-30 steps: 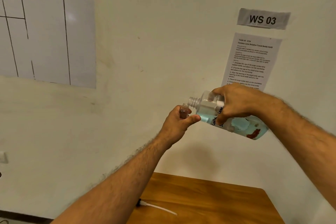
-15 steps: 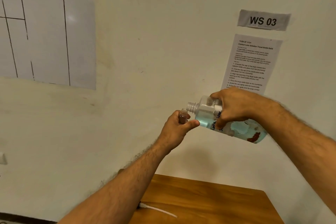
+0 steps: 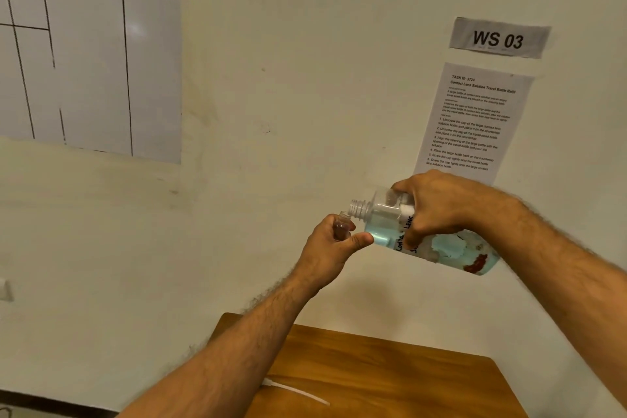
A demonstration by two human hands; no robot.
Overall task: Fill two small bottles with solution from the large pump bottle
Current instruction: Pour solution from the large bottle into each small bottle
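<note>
My right hand grips the large clear bottle, which lies almost on its side with its pump off and its threaded neck pointing left. Pale blue liquid sits in its lower half. My left hand holds a small clear bottle upright, its open mouth just left of and slightly below the large bottle's neck. Most of the small bottle is hidden by my fingers. I see no stream of liquid between the two openings. Both are held up in front of the wall, above the table.
A wooden table lies below my arms, with a white pump tube lying on it near my left forearm. On the wall hang an instruction sheet, a "WS 03" label and a white chart.
Both hands have drifted slightly lower in the view, and the large bottle's neck has come a little closer to the small bottle's mouth. The grips are unchanged.
</note>
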